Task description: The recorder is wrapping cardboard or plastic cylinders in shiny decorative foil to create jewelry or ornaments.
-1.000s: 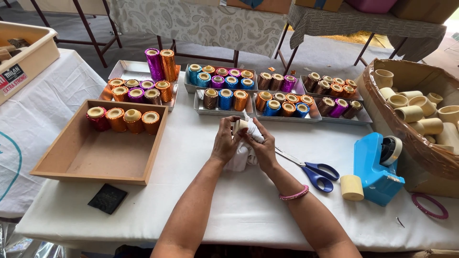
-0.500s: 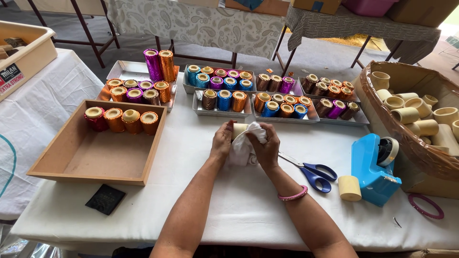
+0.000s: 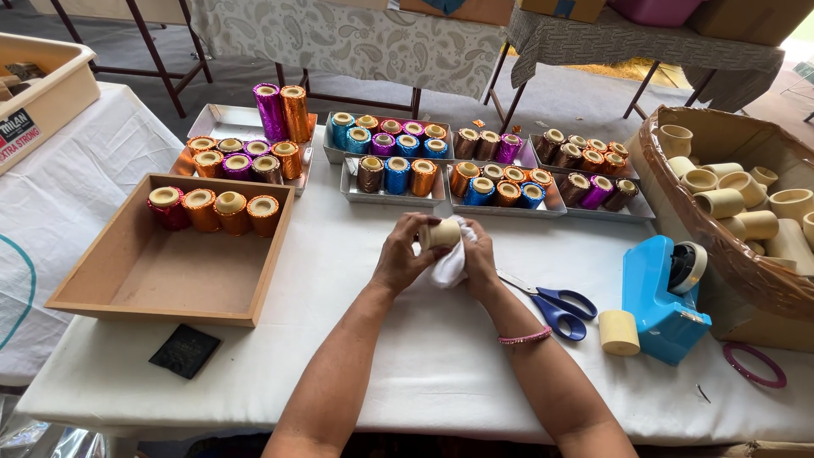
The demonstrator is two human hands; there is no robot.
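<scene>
Two forearms reach in from the near edge of a white-covered table (image 3: 407, 356), the left hand (image 3: 405, 259) and right hand (image 3: 476, 259) pinching a cream tube (image 3: 443, 233) and white cloth (image 3: 449, 265) at centre. Trays of foil-wrapped tubes (image 3: 441, 165) line the far side, a wooden tray (image 3: 170, 271) sits left, and blue scissors (image 3: 555, 304) lie just right of the hands, with bare cloth in front.

1. Bare white tablecloth (image 3: 339, 280) is left between the wooden tray (image 3: 153, 314) and the hands.
2. The right side is blocked by scissors (image 3: 551, 304) and a blue tape dispenser (image 3: 657, 301).
3. Beyond, the way is barred by 4 metal trays (image 3: 352, 188) of foil-wrapped cups.
</scene>
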